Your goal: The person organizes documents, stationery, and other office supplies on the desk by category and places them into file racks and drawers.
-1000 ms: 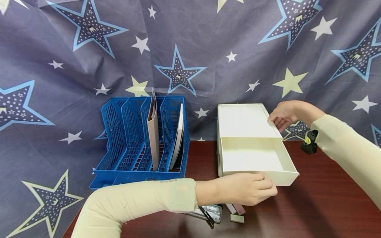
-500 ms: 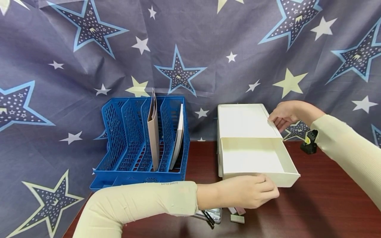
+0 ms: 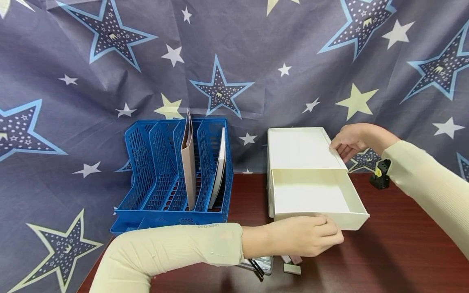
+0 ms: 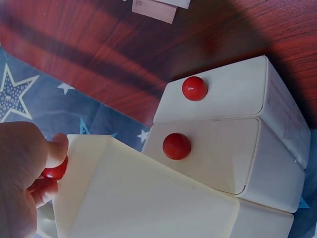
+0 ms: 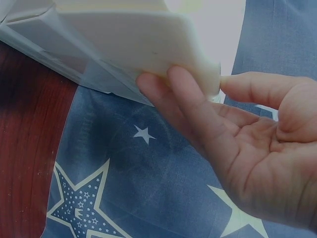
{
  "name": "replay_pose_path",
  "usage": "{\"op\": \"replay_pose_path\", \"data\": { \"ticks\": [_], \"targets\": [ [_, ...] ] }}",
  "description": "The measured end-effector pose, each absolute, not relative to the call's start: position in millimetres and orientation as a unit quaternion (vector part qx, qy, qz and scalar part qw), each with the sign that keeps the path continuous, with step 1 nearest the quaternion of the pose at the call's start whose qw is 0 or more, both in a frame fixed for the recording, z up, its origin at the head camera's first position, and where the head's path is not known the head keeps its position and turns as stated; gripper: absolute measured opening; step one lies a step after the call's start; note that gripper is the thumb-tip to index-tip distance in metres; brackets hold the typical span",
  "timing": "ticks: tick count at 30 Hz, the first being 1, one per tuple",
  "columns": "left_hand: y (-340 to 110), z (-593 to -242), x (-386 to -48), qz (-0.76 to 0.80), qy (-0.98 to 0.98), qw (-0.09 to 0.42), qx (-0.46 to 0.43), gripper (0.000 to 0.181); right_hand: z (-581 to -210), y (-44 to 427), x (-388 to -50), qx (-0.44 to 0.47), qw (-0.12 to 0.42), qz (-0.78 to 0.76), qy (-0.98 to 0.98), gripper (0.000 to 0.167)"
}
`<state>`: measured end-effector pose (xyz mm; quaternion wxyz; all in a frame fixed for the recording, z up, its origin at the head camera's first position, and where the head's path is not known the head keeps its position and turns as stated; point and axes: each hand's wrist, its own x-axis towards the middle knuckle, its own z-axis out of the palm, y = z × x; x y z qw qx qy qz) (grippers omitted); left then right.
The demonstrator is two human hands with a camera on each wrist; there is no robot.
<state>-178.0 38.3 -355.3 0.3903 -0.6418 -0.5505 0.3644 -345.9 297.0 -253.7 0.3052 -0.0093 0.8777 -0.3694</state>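
A white desktop drawer unit (image 3: 300, 148) stands at the right in the head view, its top drawer (image 3: 311, 195) pulled far out; only the drawer's bare white floor shows inside. My left hand (image 3: 300, 236) is at the drawer's front. In the left wrist view, its thumb and fingers pinch a red round knob (image 4: 55, 170) on that front. Two lower drawers with red knobs (image 4: 177, 146) are closed. My right hand (image 3: 349, 140) rests against the unit's right side. The right wrist view shows its fairly straight fingers (image 5: 185, 89) on the side panel and the thumb at the edge.
A blue file rack (image 3: 172, 215) at the left holds a brown folder (image 3: 188, 171) and a white booklet (image 3: 218, 171). In front of the drawer lie a clear case (image 3: 265, 263), black pens (image 3: 257, 268) and small blocks (image 3: 292, 269). A star-patterned cloth (image 3: 234, 40) hangs behind the table.
Between one second and half a second ago, the top drawer and my left hand came slightly nearer to me. Since then both have stayed still. My right hand has not moved.
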Motion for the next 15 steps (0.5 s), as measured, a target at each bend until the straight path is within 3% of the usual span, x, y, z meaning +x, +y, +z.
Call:
{"op": "replay_pose_path", "data": {
  "ticks": [15],
  "targets": [
    [34.8, -354.8, -180.4, 0.362, -0.548, 0.403, -0.638, 0.048, -253.3, 297.2, -345.5, -0.009, 0.307, -0.374, 0.875, 0.042]
  ]
}}
